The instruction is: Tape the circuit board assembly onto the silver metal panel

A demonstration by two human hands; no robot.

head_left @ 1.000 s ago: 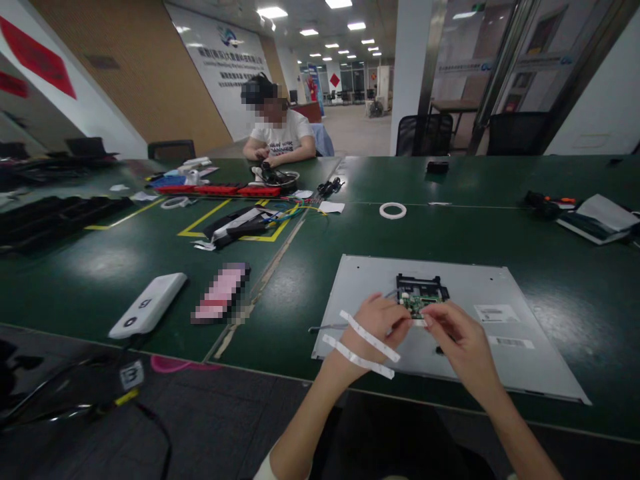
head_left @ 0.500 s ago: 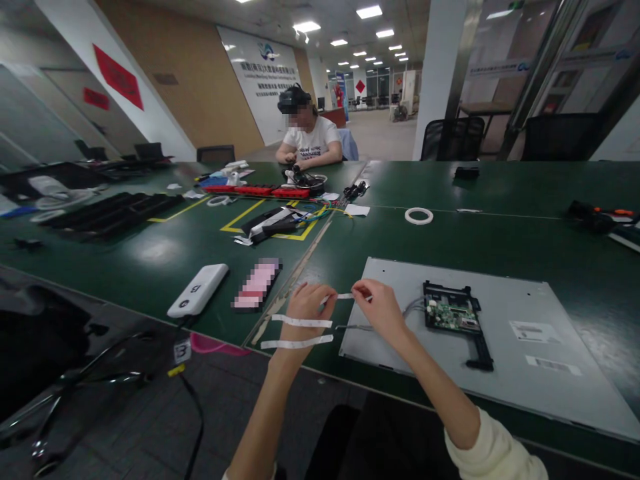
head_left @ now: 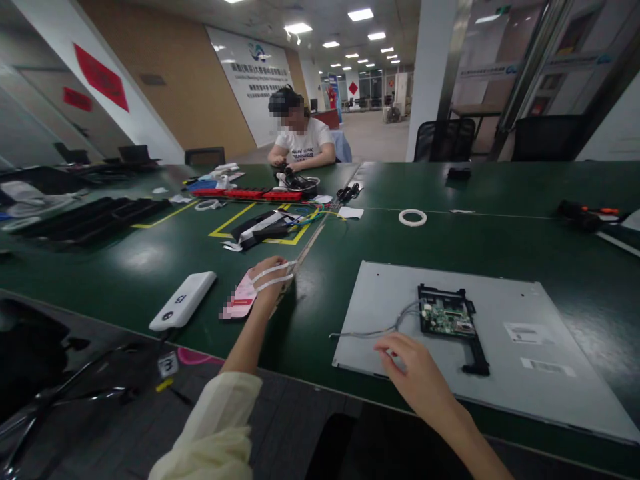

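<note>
The pink flat object [head_left: 239,303] lies on the green table [head_left: 125,260], just left of the seam between two tabletops and beside a white device [head_left: 183,301]. The left hand [head_left: 269,283] is stretched out, palm down, onto its far right end. The fingers point away from the camera, so whether they close on the object cannot be told.

Two white tape strips [head_left: 273,275] are stuck across the back of that hand. This is probably a way of parking them, since it keeps cut pieces within reach and leaves the fingers free.

The right hand [head_left: 417,377] hovers palm down over the near edge of the grey metal panel [head_left: 500,300]. Its fingers are loosely spread and hold nothing. It is near the loose end of a grey cable [head_left: 370,331] but does not touch it.

The cable runs across the panel to a green circuit board [head_left: 445,319] seated in a black frame. The panel lies flat, which gives both a stable working surface.

A white tape roll [head_left: 413,217] sits further back, well apart from both hands. At the far side of the table, another person [head_left: 300,137] works at a separate station.
</note>
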